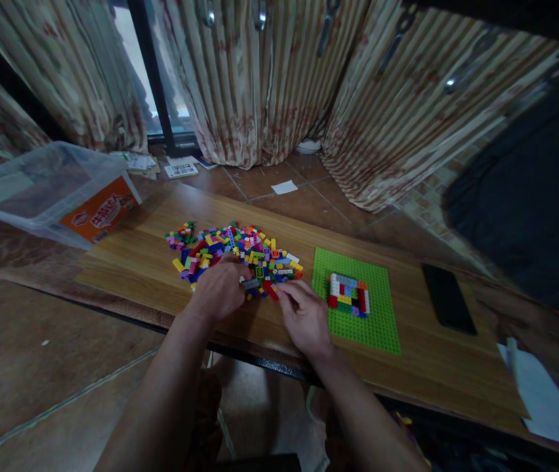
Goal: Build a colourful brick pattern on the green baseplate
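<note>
Wooden surface [132, 262], backed by striped curtains [240, 85] at twelve o'clock. Left hand [221, 288] lowered over bricks [254, 244], grip indeterminable; right hand [306, 316] angled in at their four o'clock edge, grip pinched narrow.

Across the top of the frame, striped curtains [269, 85] are hung; at upper left, pale light is admitted through a window [175, 98]. Brown floor tiles [53, 367] are crossed by light grout lines at lower left. A wood-grained desk [436, 367] is set across the middle.
</note>
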Tool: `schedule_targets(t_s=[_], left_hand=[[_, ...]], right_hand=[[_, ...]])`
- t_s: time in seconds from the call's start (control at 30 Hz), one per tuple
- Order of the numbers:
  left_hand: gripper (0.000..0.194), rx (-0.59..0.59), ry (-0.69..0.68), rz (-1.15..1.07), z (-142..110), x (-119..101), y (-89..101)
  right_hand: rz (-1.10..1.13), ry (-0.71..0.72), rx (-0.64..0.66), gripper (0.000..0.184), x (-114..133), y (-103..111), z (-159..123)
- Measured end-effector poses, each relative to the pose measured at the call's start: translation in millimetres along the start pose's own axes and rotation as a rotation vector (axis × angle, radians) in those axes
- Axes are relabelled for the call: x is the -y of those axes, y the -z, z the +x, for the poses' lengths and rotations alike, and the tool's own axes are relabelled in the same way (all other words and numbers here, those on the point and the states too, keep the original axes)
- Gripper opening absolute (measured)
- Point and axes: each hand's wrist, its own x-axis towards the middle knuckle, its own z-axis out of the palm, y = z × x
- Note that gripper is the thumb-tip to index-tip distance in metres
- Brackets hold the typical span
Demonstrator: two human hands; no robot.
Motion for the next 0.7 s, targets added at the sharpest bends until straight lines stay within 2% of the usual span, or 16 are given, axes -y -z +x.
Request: schedule_targets(t_s=[0.13,0.27,0.47,0.7], left_hand=[[0.027,-0.018,0.016,-0.012,-0.2,-0.4,1.5],[0.027,-0.029,-0.011,-0.027,-1.4,0.0,3.0],[0.017,-0.042,-0.066,-0.035,-1.4,-1.9,-1.2],[0.015,-0.059,-0.071,-0.037,-0.5,-6.7,-1.9]], right_hand=[[0.001,-0.014,-0.016,0.021,-2.1,0.8,0.1],[-0.005,-0.022,-0.014,0.020,-2.3,0.6,0.0],[-0.005,-0.032,-0.004,0.021,-0.2,-0.2,0.1],[0.015,-0.020,0.015,0.020,-1.5,-1.1,-0.3]])
